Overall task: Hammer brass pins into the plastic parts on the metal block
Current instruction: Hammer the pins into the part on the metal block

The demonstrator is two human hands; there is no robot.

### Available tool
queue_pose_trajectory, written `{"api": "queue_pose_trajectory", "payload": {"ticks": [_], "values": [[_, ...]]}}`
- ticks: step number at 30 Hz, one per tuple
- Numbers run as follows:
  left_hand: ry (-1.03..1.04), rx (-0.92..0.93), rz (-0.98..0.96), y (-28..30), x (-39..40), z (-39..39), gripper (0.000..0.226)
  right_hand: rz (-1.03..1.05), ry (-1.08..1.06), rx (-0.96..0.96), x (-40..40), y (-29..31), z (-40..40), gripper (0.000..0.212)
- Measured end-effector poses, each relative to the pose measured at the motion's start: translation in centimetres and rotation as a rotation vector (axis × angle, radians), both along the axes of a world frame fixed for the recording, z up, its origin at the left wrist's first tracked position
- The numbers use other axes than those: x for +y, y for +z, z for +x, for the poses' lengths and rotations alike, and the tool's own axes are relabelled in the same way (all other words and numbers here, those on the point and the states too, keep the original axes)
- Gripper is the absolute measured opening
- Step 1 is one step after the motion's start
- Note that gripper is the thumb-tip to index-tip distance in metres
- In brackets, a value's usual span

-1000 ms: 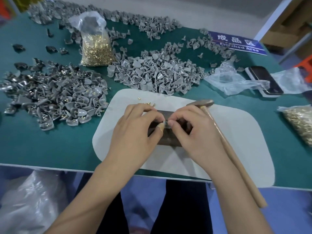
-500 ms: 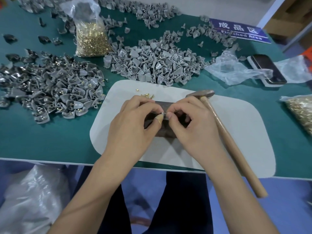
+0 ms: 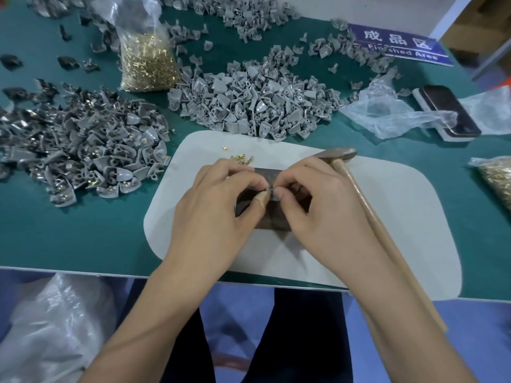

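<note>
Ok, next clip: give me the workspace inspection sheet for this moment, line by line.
Surface: teal-green table mat with a white rounded pad on it.
Job's things: dark metal block on the pad; small grey plastic part pinched over it; wooden-handled hammer lying to the right; loose brass pins.
Clutter: two grey plastic part heaps, clear bag of brass pins, second pin bag, phone, crumpled clear plastic.
Grips: left hand and right hand both pinch the part.
Cables: nothing seen.
Surroundings: blue "Finished Area" sign; plastic bag below the table edge.
</note>
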State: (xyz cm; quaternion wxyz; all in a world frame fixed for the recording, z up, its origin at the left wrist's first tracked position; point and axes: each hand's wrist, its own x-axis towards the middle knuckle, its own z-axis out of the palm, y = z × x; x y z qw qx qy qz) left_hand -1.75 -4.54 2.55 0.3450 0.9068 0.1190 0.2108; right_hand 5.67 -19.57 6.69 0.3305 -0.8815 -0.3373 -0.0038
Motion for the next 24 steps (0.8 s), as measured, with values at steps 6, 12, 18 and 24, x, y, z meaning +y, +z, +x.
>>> {"api": "queue_pose_trajectory", "payload": {"ticks": [6, 12, 18, 24], "values": [[-0.001, -0.007, -0.017, -0.1, 0.1, 0.0, 0.013, -0.003, 0.003, -0.052, 0.3, 0.1, 0.0, 0.012], [-0.001, -0.026, -0.012, -0.1, 0.2, 0.2, 0.015, -0.089, 0.039, -0.067, 1.3, 0.1, -0.2, 0.012], [-0.031, -0.016, -0.050, -0.2, 0.3, 0.3, 0.016, -0.045, 0.016, -0.026, 1.0, 0.1, 0.2, 0.009], [0.013, -0.010, -0.014, -0.1, -0.2, 0.0, 0.016, -0.067, 0.004, -0.035, 1.1, 0.1, 0.4, 0.009]]}}
